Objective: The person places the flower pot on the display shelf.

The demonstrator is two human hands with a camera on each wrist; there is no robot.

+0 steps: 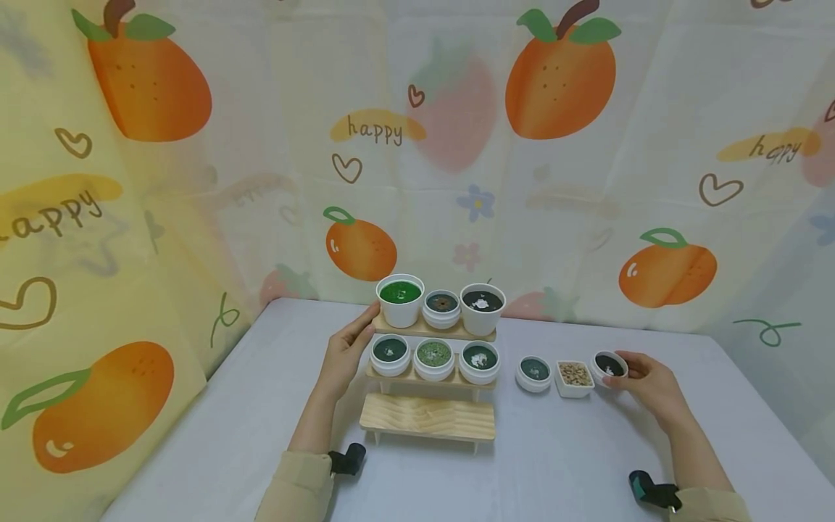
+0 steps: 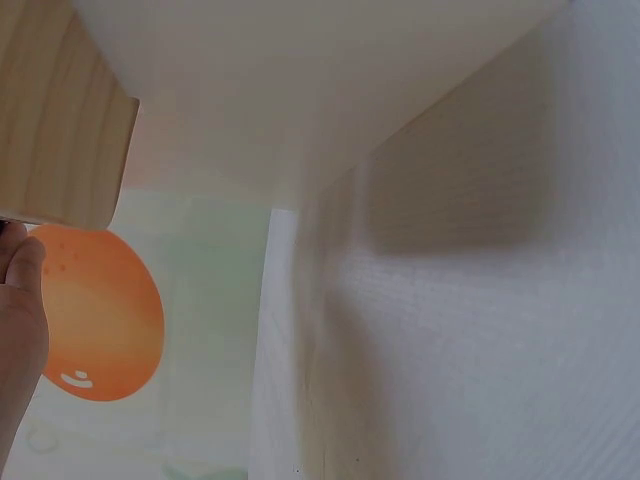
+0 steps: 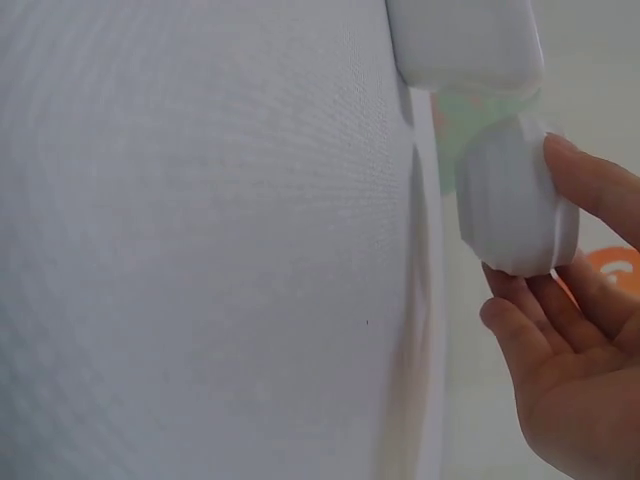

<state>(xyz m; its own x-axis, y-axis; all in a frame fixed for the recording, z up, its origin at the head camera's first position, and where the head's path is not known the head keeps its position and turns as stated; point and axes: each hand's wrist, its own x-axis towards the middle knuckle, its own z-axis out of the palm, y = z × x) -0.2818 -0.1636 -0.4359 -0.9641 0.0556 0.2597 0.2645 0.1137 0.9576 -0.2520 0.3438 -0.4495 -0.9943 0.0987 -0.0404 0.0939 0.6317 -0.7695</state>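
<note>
In the head view, my right hand (image 1: 649,384) pinches a small white round cup (image 1: 599,378) with dark contents and a pale patch, thumb and fingers on opposite sides. The right wrist view shows that cup (image 3: 508,205) slightly tilted, with backdrop visible between it and the tablecloth. Beside it stand a square white dish (image 1: 575,390) of light brown bits and a round dark-green-filled cup (image 1: 533,386). My left hand (image 1: 342,359) pinches the left end of a tiered wooden stand (image 1: 427,417) at its top board, next to a taller green-filled cup (image 1: 400,313); the left wrist view shows only part of this grip.
Two more cups share the top board, a small brown-centred one (image 1: 441,316) and a taller dark-filled one (image 1: 483,320). The middle board holds three green-filled cups (image 1: 434,371). A white cloth (image 1: 554,464) covers the table; a fruit-printed curtain (image 1: 457,196) hangs behind.
</note>
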